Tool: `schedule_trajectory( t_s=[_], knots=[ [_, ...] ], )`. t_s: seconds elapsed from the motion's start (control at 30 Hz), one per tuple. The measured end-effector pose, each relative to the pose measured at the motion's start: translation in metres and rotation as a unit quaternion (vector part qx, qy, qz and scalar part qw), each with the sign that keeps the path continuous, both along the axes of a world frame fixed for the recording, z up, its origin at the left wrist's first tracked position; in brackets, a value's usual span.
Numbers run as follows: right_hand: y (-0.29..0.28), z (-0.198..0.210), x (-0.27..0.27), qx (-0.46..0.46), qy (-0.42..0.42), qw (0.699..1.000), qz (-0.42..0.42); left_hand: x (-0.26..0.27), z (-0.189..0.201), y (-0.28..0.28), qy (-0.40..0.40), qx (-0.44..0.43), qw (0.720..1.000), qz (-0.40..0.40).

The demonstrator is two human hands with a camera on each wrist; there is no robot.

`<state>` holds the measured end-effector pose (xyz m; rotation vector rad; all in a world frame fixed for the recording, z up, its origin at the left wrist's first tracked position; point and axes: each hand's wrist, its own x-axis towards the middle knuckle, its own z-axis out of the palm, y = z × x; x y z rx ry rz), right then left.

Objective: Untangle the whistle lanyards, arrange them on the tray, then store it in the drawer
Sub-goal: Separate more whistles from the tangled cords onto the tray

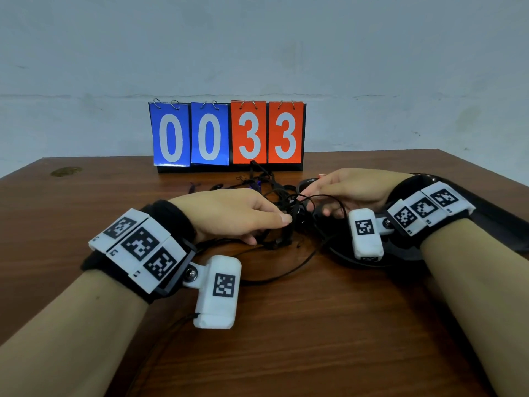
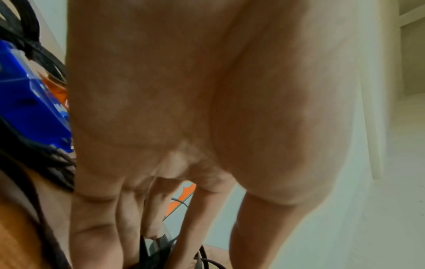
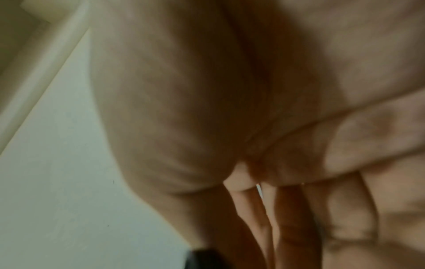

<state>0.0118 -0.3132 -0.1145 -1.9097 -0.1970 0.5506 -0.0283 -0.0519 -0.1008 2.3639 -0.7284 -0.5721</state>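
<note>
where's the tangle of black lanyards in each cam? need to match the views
Head: tangle of black lanyards at centre, on the table between the left hand and right hand, both pinching cords.
Left wrist: black cords at bottom centre below the fingertips, more at left edge.
Right wrist: not clearly in it; one dark blur at the bottom edge.
Shared landmark: scoreboard, blue card.

Left hand (image 1: 232, 214), right hand (image 1: 347, 190) pinching tangled lanyards (image 1: 282, 202) beside tray (image 1: 498, 213).

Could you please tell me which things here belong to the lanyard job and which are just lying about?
Job:
- lanyards, tangled, held by the left hand and right hand
- tray, under the right wrist

Lying about:
- scoreboard showing 0033
- table it all sits on
</note>
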Motion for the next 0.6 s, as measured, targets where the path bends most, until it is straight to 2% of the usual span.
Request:
schedule_trajectory(
  t_s=[0.17,0.37,0.47,0.6],
  knots=[
    [-0.0018,-0.0013,0.0002,-0.033,-0.024,0.999,0.018,-0.0002,-0.0014,-0.0001,0.014,-0.058,0.998,0.022],
    [-0.001,0.0005,-0.0036,-0.036,-0.018,0.999,0.011,-0.0035,-0.0027,-0.0035,0.021,-0.115,0.993,0.011],
    [0.0023,0.0018,-0.0072,-0.045,-0.022,0.999,0.004,-0.0051,-0.0032,-0.0051,0.028,-0.116,0.993,0.003],
    [0.0041,0.0014,-0.0057,-0.012,-0.002,1.0,-0.017,-0.0077,-0.0039,-0.0099,0.039,-0.094,0.995,-0.014]
  ],
)
